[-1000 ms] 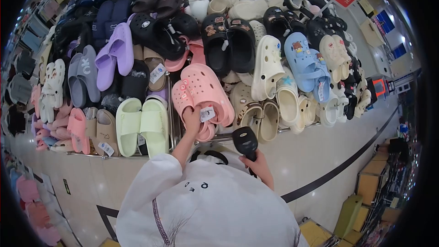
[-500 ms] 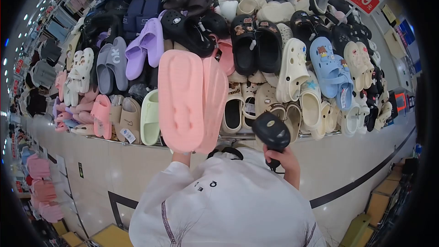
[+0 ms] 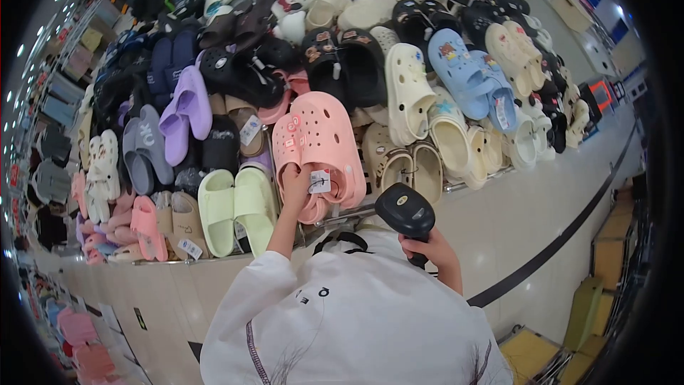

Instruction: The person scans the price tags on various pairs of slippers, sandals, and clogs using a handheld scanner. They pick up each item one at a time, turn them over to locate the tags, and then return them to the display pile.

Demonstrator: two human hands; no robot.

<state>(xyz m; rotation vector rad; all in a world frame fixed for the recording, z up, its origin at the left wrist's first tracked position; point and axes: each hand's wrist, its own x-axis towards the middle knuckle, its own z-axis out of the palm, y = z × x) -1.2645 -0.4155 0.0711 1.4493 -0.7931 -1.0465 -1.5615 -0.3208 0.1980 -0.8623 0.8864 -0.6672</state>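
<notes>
**Pink clogs held at the rack, scanner gripped**

The rack (image 3: 463, 182) is heaped with footwear. Green slides (image 3: 235, 207) are set at the lower left, purple slides (image 3: 184, 103) above them, and cream clogs (image 3: 406, 93) and blue clogs (image 3: 467, 78) to the right. The left arm is stretched up and forward. The left hand (image 3: 296, 184) is closed on the heel end of the pink clogs (image 3: 324, 135), which are kept toes-up against the pile. A white tag (image 3: 320, 181) hangs just beside the fingers (image 3: 299, 171). The right arm is bent near the chest. The right hand (image 3: 427, 251) is wrapped round the handle of the scanner (image 3: 405, 210), whose head is raised just below and right of the clogs, apart from the tag.
</notes>
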